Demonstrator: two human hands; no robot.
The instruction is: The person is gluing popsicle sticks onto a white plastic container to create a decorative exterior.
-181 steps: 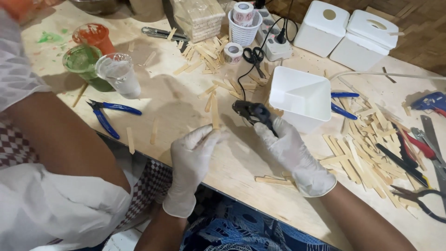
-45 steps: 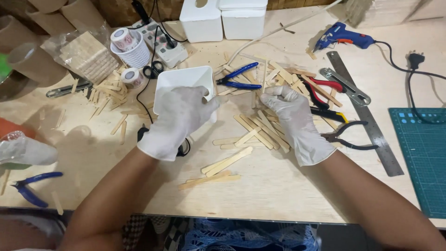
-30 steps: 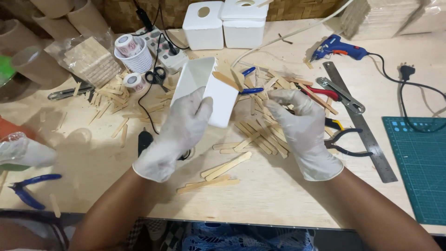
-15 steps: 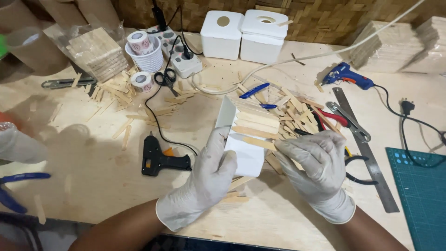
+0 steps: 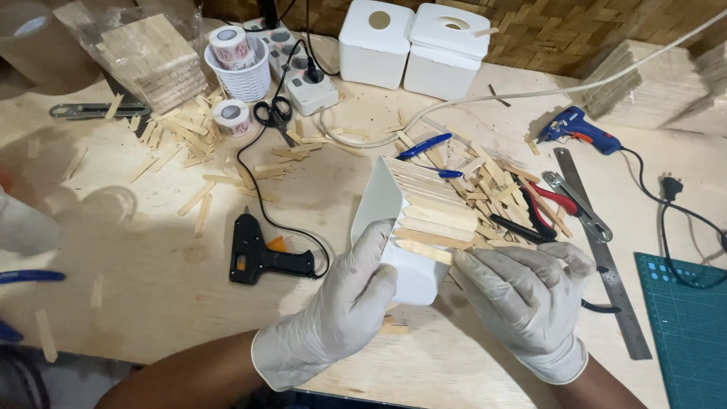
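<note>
Since half a second ago the white box [image 5: 405,227] has risen slightly and tilted further, its stick-clad side facing up. The left hand [image 5: 341,310], gloved, wraps its fingers [image 5: 371,246] around the box's near white wall. The right hand [image 5: 530,303], also gloved, closes its fingertips [image 5: 473,265] on a wooden stick [image 5: 424,251] at the cladding's near edge. Left of the left fingers lies a black glue gun [image 5: 261,256]; beyond the right fingers, red pliers [image 5: 549,201].

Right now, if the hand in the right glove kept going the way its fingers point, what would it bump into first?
The right hand points up-left, fingertips already at the stick-covered white box. It would press into that first, seemingly the loose wooden stick.
</note>
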